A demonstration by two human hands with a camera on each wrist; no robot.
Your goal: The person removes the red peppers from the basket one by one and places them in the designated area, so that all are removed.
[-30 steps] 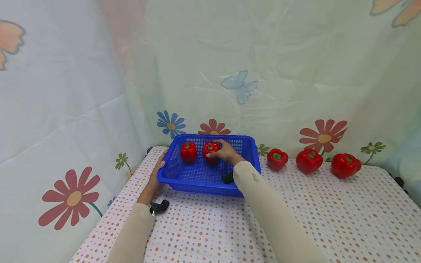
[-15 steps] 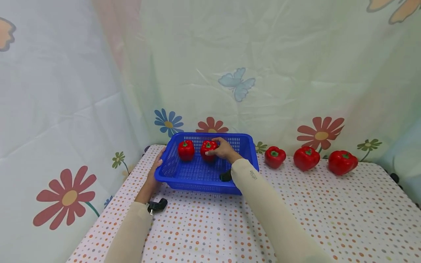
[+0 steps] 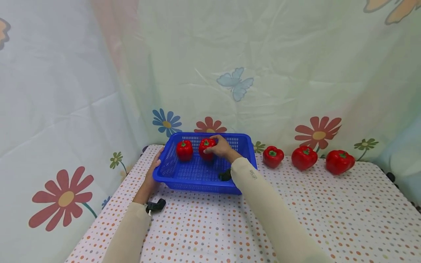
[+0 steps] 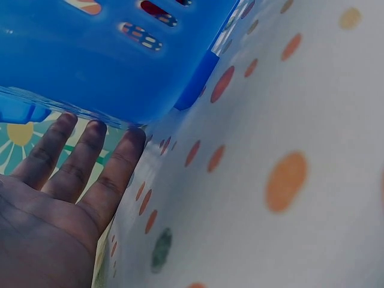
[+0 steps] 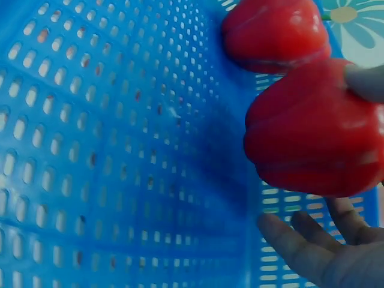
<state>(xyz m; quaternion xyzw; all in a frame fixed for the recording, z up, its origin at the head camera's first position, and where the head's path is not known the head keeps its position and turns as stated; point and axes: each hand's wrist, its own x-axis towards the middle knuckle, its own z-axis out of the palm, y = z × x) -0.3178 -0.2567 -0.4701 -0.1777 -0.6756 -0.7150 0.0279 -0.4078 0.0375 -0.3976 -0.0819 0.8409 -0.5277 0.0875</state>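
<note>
My right hand [image 3: 221, 147] grips a red bell pepper [image 3: 206, 149] inside the blue basket [image 3: 194, 179]. In the right wrist view, the thumb [image 5: 367, 83] lies on one side of that pepper, with the other fingers spread at its far side. A second red bell pepper [image 3: 184, 150] stands in the basket just to the left. Outside the basket's left end, my left hand [image 3: 152, 174] rests along the wall. The left wrist view shows its straight fingertips [image 4: 133, 139] at the basket's lower edge, palm turned up.
Three more red bell peppers [image 3: 273, 157] [image 3: 304, 157] [image 3: 340, 162] stand in a row on the dotted tablecloth [image 3: 197, 233], right of the basket. Behind the table hangs a curtain [image 3: 184, 65] printed with flowers and butterflies; it also closes off the left side.
The head view has shifted slightly, moving everything a little left and up in it. The gripped pepper stands slightly higher beside its neighbour. My left hand stays at the basket's end.
</note>
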